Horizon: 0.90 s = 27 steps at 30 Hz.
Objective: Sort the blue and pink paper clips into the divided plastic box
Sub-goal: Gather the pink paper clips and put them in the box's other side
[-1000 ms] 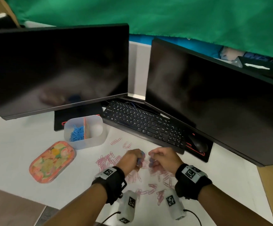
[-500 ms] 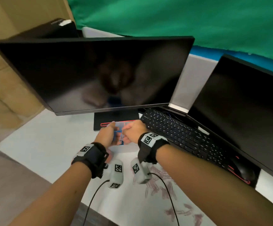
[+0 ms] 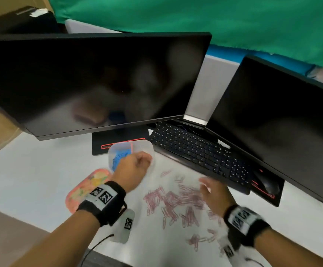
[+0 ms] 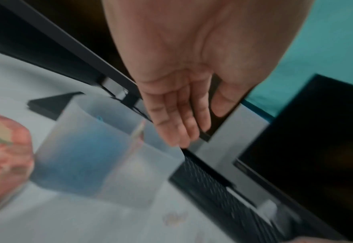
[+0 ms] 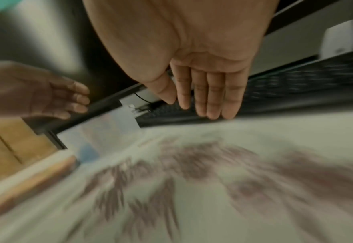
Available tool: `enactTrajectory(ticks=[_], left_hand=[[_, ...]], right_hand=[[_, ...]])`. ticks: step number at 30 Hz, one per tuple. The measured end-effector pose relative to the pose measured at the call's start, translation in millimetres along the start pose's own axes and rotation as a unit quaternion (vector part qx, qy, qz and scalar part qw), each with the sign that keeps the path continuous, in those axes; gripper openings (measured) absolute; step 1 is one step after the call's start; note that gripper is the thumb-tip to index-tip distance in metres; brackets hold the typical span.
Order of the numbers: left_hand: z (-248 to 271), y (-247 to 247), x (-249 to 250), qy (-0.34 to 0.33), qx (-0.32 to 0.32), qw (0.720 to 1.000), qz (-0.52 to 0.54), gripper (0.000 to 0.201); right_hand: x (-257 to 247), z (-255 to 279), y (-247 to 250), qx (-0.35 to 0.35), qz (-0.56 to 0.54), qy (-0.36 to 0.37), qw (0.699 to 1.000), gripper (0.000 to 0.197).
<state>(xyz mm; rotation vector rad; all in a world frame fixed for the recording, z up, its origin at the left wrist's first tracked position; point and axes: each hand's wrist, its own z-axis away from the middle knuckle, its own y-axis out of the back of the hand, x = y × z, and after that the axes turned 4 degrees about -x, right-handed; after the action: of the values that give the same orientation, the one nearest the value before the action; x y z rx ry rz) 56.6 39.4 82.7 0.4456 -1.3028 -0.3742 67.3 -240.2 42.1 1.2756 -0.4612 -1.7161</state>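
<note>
White desk [image 3: 41,180]: wrist view shows left hand [image 4: 179,105] empty.

The left hand [image 3: 132,167] was stretched forward toward 12 o'clock, palm down, with its fingers [image 4: 177,118] straight and close together, holding nothing. The right hand [image 3: 214,193] was lower, at about 3 o'clock from the left one, blurred, with its fingers [image 5: 213,93] also straight and relaxed. Both wrists carried black bands with markers.

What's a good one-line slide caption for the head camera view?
Left hand over the divided plastic box holding blue paper clips; right hand above scattered pink paper clips.
</note>
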Motion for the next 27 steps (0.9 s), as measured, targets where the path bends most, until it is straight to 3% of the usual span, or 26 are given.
enactTrajectory(ticks=[2,5,9,15,23,25,27], left_hand=[[6,-27,-6,-0.037,-0.119,0.987,-0.102,0.018],[11,-65,-18,0.003,-0.228,0.948,-0.224,0.048],[1,-99,-23,0.008,-0.232,0.928,-0.291,0.074],[-16,-130,-22,-0.001,-0.257,0.879,-0.401,0.078],[19,-152,-23,-0.176,-0.349,0.819,-0.42,0.067],[26,-142,-26,-0.189,-0.357,0.822,-0.401,0.063],[31,-127,-29,-0.174,-0.311,0.849,-0.391,0.064]], right_hand=[[43,27,-9,0.004,0.019,-0.045,0.999,0.043],[87,55,-21,0.017,0.043,-0.134,0.99,0.062],[103,60,-35,0.041,0.059,-0.193,0.979,0.075],[76,45,-60,0.007,0.067,-0.127,0.99,0.075],[54,52,-66,-0.107,0.082,0.075,0.988,0.076],[60,52,-58,-0.09,0.067,0.073,0.991,0.068],[69,46,-51,-0.062,0.084,0.046,0.993,0.068]])
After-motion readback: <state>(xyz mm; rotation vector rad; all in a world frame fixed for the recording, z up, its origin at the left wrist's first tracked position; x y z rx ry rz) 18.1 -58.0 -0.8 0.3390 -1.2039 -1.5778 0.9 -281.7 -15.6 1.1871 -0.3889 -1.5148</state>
